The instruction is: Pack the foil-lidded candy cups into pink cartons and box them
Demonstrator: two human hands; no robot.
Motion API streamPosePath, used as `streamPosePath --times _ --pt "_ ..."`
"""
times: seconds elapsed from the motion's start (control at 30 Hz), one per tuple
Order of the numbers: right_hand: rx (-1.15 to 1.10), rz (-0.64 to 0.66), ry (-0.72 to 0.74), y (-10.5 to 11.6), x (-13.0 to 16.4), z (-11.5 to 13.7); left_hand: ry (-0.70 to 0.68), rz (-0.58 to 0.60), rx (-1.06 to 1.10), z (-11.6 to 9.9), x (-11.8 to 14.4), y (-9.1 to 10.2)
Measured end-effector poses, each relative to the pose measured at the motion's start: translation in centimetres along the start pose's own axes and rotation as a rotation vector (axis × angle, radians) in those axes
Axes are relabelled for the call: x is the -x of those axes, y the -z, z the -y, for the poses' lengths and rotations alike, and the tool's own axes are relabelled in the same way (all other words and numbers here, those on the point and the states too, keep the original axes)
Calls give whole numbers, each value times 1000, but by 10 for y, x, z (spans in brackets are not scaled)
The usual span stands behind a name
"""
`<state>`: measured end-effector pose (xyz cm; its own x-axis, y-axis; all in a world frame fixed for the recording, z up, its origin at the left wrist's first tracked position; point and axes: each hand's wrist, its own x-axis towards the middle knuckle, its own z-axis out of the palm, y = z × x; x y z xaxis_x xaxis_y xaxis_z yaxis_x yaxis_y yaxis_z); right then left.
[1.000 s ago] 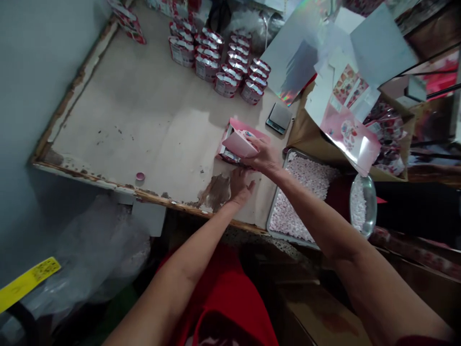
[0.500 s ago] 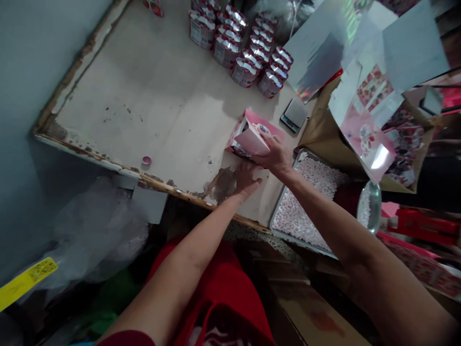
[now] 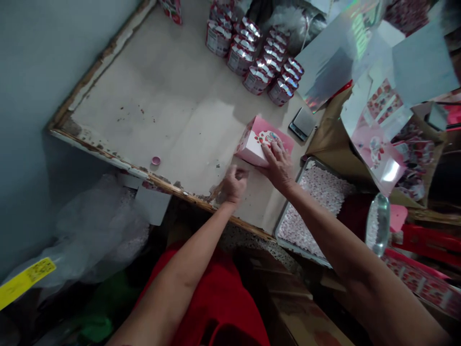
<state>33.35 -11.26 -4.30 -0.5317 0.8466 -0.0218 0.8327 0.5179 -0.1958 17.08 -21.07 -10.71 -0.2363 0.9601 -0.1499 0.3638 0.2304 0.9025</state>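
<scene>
The right hand (image 3: pixel 277 166) lay flat on the top of the pink box (image 3: pixel 256 139), its fingers (image 3: pixel 271 150) spread and pressing the lid, not curled around it. The left hand (image 3: pixel 230 185) rested on the surface (image 3: pixel 173 115) just beside the box's near corner, fingers curled into a loose fist; whether anything lay inside could not be told. Immediately right of the right hand stood a metal tray (image 3: pixel 288 235) of small pale pieces, its rim close against the wrist. Beyond the box lay a small digital scale (image 3: pixel 303 122), and farther off a cluster of foil-topped cups (image 3: pixel 259 67). Left of the left hand, near the chipped edge, sat a small pink cap (image 3: pixel 156 160). Loose printed sheets (image 3: pixel 374 139) overhung a cardboard carton to the right.
</scene>
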Motion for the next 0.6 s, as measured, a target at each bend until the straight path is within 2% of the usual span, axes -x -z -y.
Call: streamPosePath --times 0.07,0.1,0.13,0.23,0.33,0.43,0.53,0.6 --pt "-24 -9 -5 -3 1 -2 -24 -166 -13 7 -18 24" --pt "-40 -8 -6 -3 1 -2 -87 -197 -35 8 -29 34" --pt "-54 -3 -6 -1 -1 -1 -172 -179 -65 9 -42 44" --pt "-72 -5 -12 12 -10 11 -381 -20 -122 7 -77 59" --pt "-50 -20 33 28 -29 35 -447 61 -134 10 -91 60" --pt "-49 53 171 37 -54 55 -502 105 -196 20 -95 56" --pt "-65 75 217 39 -76 60 -542 147 -239 29 -100 48" --pt "-84 83 208 41 -85 56 -539 130 -229 33 -106 42"
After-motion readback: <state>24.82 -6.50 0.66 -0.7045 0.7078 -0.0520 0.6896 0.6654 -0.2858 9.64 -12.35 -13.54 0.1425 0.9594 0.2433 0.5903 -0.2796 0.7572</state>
